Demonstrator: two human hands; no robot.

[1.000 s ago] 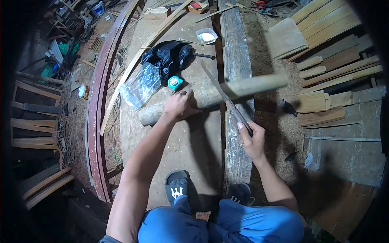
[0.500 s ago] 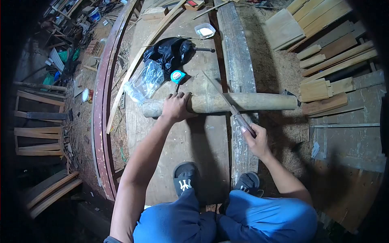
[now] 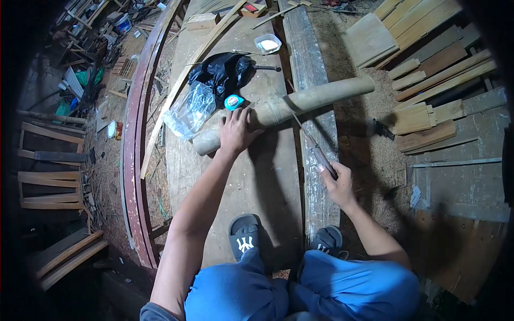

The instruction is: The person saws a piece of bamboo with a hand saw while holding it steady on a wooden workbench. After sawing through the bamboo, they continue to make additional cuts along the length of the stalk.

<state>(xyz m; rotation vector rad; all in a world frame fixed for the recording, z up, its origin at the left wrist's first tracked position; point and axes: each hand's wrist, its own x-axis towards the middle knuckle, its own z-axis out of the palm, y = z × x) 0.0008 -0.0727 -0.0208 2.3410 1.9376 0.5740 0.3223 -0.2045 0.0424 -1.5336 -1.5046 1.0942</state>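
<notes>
A thick bamboo pole (image 3: 332,95) lies slanted across the boards, its right end raised away from me and past the right-hand plank. My left hand (image 3: 235,131) grips the pole near its left end. In my right hand (image 3: 337,184) is the dark handle of a long thin blade (image 3: 302,127), which meets the pole just right of its ringed joint. A teal tape measure (image 3: 234,102) sits just beyond my left fingers. Beside it are a clear plastic bag (image 3: 194,109) and a black plastic bag (image 3: 222,72).
My sandalled feet rest on the wide board (image 3: 219,224) and the weathered plank (image 3: 321,208). A white-filled tub (image 3: 267,44) stands farther back. A reddish beam (image 3: 131,160) runs along the left; stacked wood pieces (image 3: 423,120) lie at the right.
The pole has turned from nearly level to slanted, with its right end swung away from me and its left end slightly nearer. My left hand has shifted slightly right.
</notes>
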